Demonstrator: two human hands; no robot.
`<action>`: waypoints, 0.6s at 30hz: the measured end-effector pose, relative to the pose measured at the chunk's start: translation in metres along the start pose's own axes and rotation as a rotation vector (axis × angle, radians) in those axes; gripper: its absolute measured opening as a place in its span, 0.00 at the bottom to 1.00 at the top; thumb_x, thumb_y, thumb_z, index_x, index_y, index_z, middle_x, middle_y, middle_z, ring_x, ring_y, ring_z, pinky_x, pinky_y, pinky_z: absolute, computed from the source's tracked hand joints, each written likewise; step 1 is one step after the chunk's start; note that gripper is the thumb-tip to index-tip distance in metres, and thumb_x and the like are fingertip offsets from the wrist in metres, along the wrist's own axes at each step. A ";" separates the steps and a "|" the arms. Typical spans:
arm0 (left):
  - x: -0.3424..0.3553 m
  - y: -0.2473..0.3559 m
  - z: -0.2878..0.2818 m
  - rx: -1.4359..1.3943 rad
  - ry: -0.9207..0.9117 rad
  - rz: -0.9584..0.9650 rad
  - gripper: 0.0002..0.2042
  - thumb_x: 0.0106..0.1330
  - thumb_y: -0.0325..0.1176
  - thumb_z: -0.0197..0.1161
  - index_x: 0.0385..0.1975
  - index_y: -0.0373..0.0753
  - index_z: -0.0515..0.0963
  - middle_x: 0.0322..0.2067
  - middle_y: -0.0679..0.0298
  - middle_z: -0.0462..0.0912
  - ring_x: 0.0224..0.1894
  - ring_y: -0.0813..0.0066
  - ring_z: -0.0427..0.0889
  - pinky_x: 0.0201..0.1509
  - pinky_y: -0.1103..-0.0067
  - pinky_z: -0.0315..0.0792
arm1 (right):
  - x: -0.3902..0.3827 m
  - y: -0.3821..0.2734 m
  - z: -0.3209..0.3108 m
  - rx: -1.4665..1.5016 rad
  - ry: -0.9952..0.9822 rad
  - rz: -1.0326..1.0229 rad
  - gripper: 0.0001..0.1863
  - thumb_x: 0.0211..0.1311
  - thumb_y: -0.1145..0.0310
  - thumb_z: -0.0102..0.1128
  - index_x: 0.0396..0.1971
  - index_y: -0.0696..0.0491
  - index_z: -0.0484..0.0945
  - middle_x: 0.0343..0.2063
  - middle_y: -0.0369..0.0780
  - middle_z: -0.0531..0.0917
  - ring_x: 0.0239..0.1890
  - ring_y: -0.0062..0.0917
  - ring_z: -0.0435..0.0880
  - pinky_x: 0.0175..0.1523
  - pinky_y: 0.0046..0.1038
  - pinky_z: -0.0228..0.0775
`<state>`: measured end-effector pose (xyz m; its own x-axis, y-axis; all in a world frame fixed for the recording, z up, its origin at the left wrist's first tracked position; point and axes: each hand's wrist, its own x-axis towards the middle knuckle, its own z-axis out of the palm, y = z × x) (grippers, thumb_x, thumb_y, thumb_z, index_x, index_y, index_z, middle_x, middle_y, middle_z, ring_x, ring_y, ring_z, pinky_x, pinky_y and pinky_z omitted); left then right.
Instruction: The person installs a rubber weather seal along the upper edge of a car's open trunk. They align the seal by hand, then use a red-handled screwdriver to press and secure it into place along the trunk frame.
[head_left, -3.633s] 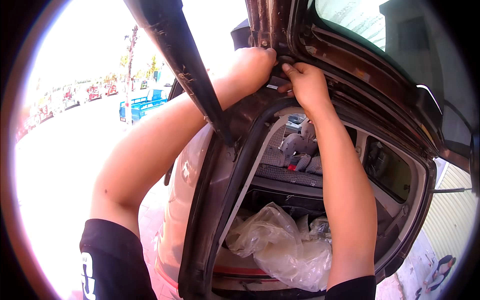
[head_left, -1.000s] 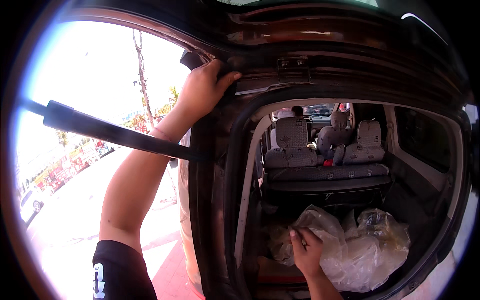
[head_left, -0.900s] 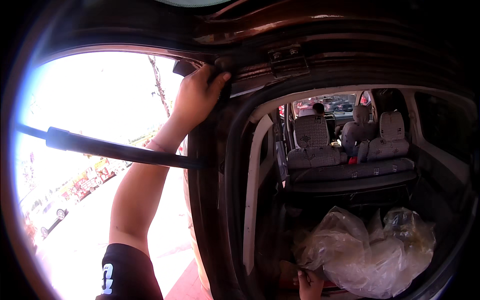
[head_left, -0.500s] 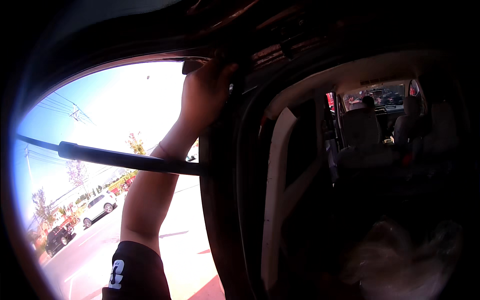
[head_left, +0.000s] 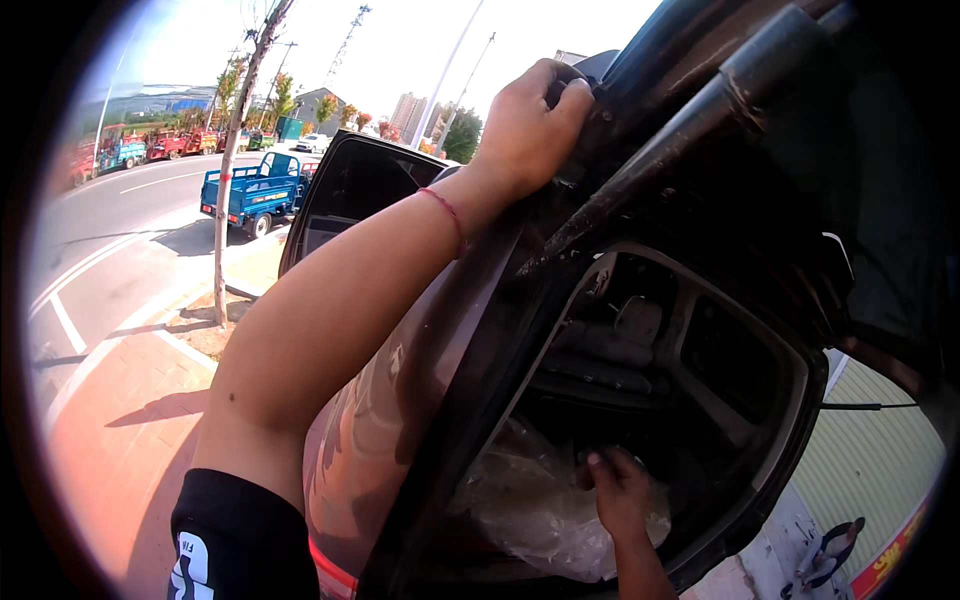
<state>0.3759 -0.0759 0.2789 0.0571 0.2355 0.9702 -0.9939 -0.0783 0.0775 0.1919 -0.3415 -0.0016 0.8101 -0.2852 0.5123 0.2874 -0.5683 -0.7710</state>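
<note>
My left arm reaches up along the rear corner of a dark car. At the top, my left hand (head_left: 535, 120) is closed over the car's roof edge (head_left: 590, 185), its thumb and fingers around a dark part there. Low in the rear opening, my right hand (head_left: 618, 490) has its fingers curled together; what they hold, if anything, is lost in shadow. Just beside and behind it lies a crumpled clear plastic bag (head_left: 545, 505) in the cargo area. A dark strut (head_left: 680, 145) of the raised tailgate slants close by my left hand.
Seats (head_left: 610, 345) show inside the car. A side door (head_left: 335, 190) stands open. Beyond it are a thin tree trunk (head_left: 228, 190), a blue cargo tricycle (head_left: 255, 195) and a road. Another person (head_left: 832, 552) is at lower right, near a ribbed wall (head_left: 870, 430).
My view has swung and now takes in the car's outer side and the street. My left hand still grips high on the car. My right hand has come into view by the bag.
</note>
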 end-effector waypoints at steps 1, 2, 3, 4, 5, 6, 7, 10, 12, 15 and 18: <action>-0.012 0.004 -0.017 -0.079 0.047 -0.036 0.17 0.68 0.41 0.59 0.44 0.31 0.80 0.36 0.48 0.86 0.40 0.52 0.85 0.51 0.67 0.77 | 0.029 -0.046 -0.001 0.111 0.081 -0.064 0.13 0.74 0.64 0.62 0.40 0.61 0.82 0.27 0.38 0.84 0.26 0.18 0.81 0.35 0.22 0.73; -0.030 0.010 -0.027 -0.036 -0.036 -0.024 0.15 0.68 0.38 0.60 0.46 0.32 0.79 0.37 0.51 0.85 0.40 0.56 0.85 0.49 0.69 0.78 | 0.054 -0.083 -0.009 0.028 0.136 -0.128 0.16 0.75 0.61 0.62 0.45 0.61 0.83 0.29 0.37 0.85 0.29 0.17 0.82 0.37 0.22 0.75; -0.051 0.012 -0.046 0.008 -0.115 -0.011 0.13 0.68 0.34 0.61 0.47 0.34 0.79 0.38 0.54 0.85 0.40 0.59 0.86 0.47 0.71 0.78 | 0.087 -0.115 -0.009 -0.047 0.217 -0.246 0.16 0.74 0.61 0.62 0.44 0.61 0.83 0.28 0.36 0.84 0.27 0.16 0.80 0.35 0.21 0.73; -0.072 0.011 -0.061 -0.028 -0.161 0.111 0.12 0.65 0.32 0.62 0.46 0.34 0.79 0.36 0.55 0.84 0.38 0.59 0.85 0.45 0.71 0.78 | 0.113 -0.149 -0.008 -0.174 0.290 -0.330 0.16 0.74 0.60 0.62 0.44 0.61 0.83 0.28 0.35 0.84 0.27 0.15 0.79 0.34 0.20 0.71; -0.089 0.013 -0.071 -0.099 -0.195 0.243 0.12 0.63 0.30 0.62 0.44 0.34 0.79 0.35 0.56 0.83 0.36 0.59 0.84 0.43 0.70 0.78 | 0.137 -0.169 -0.022 -0.323 0.362 -0.343 0.17 0.74 0.58 0.62 0.43 0.60 0.84 0.27 0.36 0.83 0.29 0.17 0.80 0.36 0.22 0.72; -0.103 0.019 -0.092 -0.108 -0.278 0.336 0.12 0.59 0.28 0.64 0.43 0.34 0.79 0.33 0.58 0.80 0.34 0.61 0.82 0.41 0.71 0.77 | 0.162 -0.187 -0.020 -0.482 0.401 -0.508 0.22 0.72 0.52 0.63 0.44 0.59 0.85 0.28 0.38 0.84 0.32 0.20 0.82 0.40 0.25 0.73; -0.121 0.024 -0.114 -0.109 -0.347 0.415 0.13 0.55 0.27 0.65 0.41 0.34 0.79 0.30 0.60 0.78 0.31 0.63 0.81 0.38 0.71 0.76 | 0.178 -0.215 -0.004 -0.662 0.460 -0.331 0.28 0.70 0.45 0.63 0.45 0.60 0.85 0.29 0.44 0.86 0.35 0.30 0.84 0.46 0.30 0.74; -0.165 0.032 -0.153 -0.348 -0.469 0.453 0.11 0.54 0.28 0.65 0.38 0.36 0.79 0.29 0.64 0.74 0.32 0.68 0.77 0.39 0.74 0.72 | 0.221 -0.233 0.009 -0.838 0.528 -0.276 0.32 0.68 0.41 0.62 0.41 0.62 0.84 0.31 0.50 0.86 0.37 0.42 0.84 0.46 0.37 0.74; -0.177 0.027 -0.163 -0.432 -0.535 0.472 0.09 0.57 0.31 0.61 0.37 0.37 0.80 0.31 0.63 0.75 0.36 0.68 0.77 0.45 0.75 0.72 | 0.227 -0.235 0.021 -0.699 0.523 -0.117 0.29 0.69 0.44 0.63 0.36 0.62 0.84 0.30 0.46 0.87 0.33 0.33 0.84 0.39 0.32 0.75; -0.185 -0.002 -0.154 -0.517 -0.607 0.432 0.09 0.58 0.31 0.60 0.36 0.37 0.79 0.31 0.63 0.76 0.36 0.67 0.76 0.46 0.73 0.71 | 0.223 -0.253 0.058 -0.379 0.492 -0.032 0.23 0.69 0.50 0.66 0.32 0.59 0.83 0.28 0.40 0.86 0.27 0.22 0.83 0.29 0.25 0.72; -0.186 -0.021 -0.136 -0.611 -0.596 0.384 0.06 0.56 0.29 0.61 0.32 0.37 0.78 0.30 0.63 0.74 0.36 0.66 0.75 0.48 0.72 0.70 | 0.231 -0.261 0.071 -0.258 0.593 -0.020 0.17 0.68 0.56 0.69 0.31 0.57 0.82 0.26 0.37 0.85 0.23 0.18 0.81 0.24 0.22 0.69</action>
<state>0.3729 0.0138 0.0654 -0.4147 -0.2494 0.8751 -0.8223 0.5145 -0.2431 0.3400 -0.2047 0.2910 0.3647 -0.6084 0.7048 0.1074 -0.7244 -0.6809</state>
